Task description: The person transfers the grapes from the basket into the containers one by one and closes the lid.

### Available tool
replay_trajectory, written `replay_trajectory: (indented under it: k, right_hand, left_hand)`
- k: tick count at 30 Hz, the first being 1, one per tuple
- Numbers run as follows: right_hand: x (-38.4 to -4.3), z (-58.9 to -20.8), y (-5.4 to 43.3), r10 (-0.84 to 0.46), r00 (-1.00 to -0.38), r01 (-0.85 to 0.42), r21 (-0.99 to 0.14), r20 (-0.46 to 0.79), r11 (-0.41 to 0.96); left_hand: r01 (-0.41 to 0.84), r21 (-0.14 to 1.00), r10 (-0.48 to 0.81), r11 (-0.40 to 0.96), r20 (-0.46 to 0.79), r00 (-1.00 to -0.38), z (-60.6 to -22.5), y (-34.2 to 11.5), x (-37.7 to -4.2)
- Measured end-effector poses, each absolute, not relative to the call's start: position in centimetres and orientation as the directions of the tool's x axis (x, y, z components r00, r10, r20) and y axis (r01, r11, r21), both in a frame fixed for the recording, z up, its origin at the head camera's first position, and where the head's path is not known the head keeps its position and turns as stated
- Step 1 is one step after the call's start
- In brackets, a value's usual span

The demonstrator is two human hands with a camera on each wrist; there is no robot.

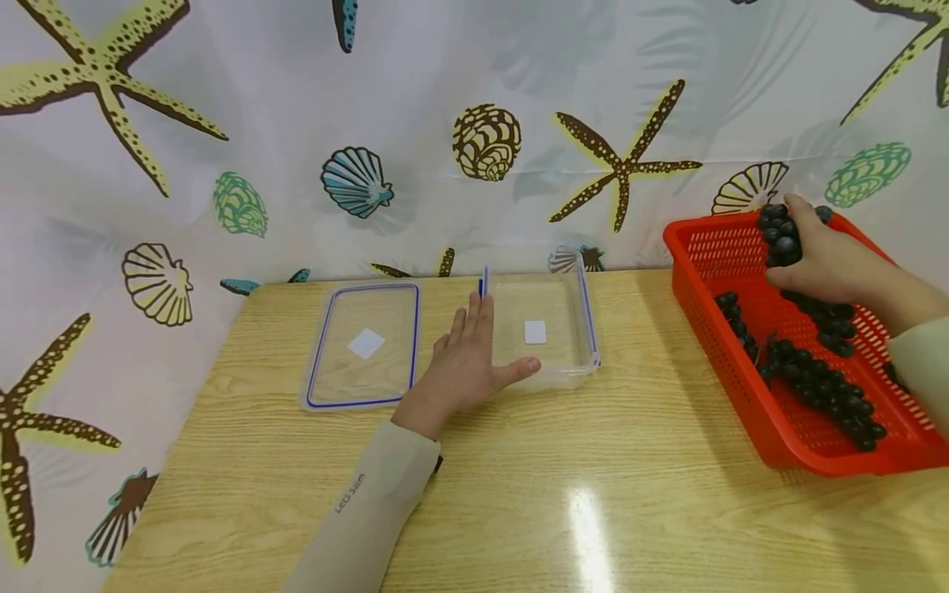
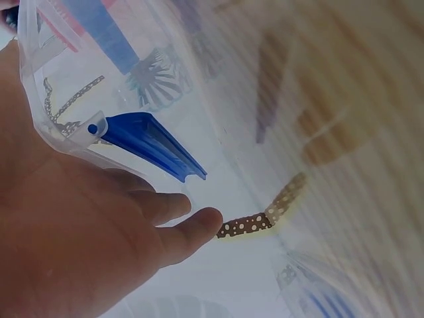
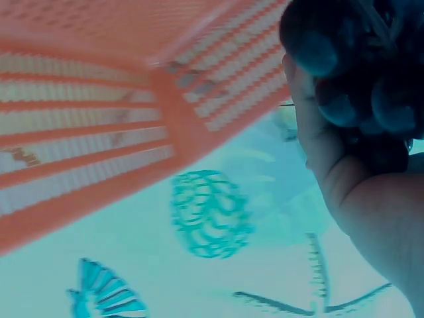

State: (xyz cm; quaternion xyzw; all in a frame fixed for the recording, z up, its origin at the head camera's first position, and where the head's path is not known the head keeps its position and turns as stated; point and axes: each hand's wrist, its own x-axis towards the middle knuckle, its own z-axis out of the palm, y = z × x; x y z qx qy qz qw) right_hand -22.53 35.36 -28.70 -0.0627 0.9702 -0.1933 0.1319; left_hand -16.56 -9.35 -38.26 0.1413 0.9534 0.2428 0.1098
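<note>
Over the red basket (image 1: 712, 362), my right hand (image 1: 841, 259) grips a bunch of dark grapes (image 1: 782, 235); in the right wrist view these grapes (image 3: 371, 86) fill the top right corner, against the palm and fingers. More dark grape bunches (image 1: 823, 391) lie in the basket. My left hand (image 1: 467, 354) is at the left side of a clear plastic container (image 1: 571, 375), fingers straight and thumb spread out over its near side. Close to those fingers, a blue clip (image 2: 149, 136) sticks out from the container's side in the left wrist view.
A clear lid with a blue seal (image 1: 363, 383) lies flat to the left of the container. Both stand on a wood-grain table (image 1: 511, 511). Behind the table hangs a white cloth (image 1: 415, 91) printed with shells and starfish.
</note>
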Motion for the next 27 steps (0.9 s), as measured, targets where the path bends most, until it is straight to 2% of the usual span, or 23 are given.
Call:
replay_trajectory:
  k: [12,20,27]
  right_hand:
    - [-21.8,-25.3,26.4,-0.242,-0.956,-0.141,-0.464,-0.167,0.875]
    - [-21.9,-25.5,21.0,-0.304,-0.946,-0.208,-0.511,-0.111,0.834]
    - [-21.9,-25.5,18.2,-0.336,-0.937,-0.225,-0.573,-0.095,0.788]
  left_hand:
    - [0.207,0.485,0.318,0.849,-0.158,-0.935,-38.3,-9.4,-16.6]
    - [0.193,0.488,0.304,0.852,-0.158,-0.940,-38.3,-9.5,-16.6]
    - [0.191,0.493,0.300,0.849,-0.152,-0.942,-38.3,-9.3,-16.5]
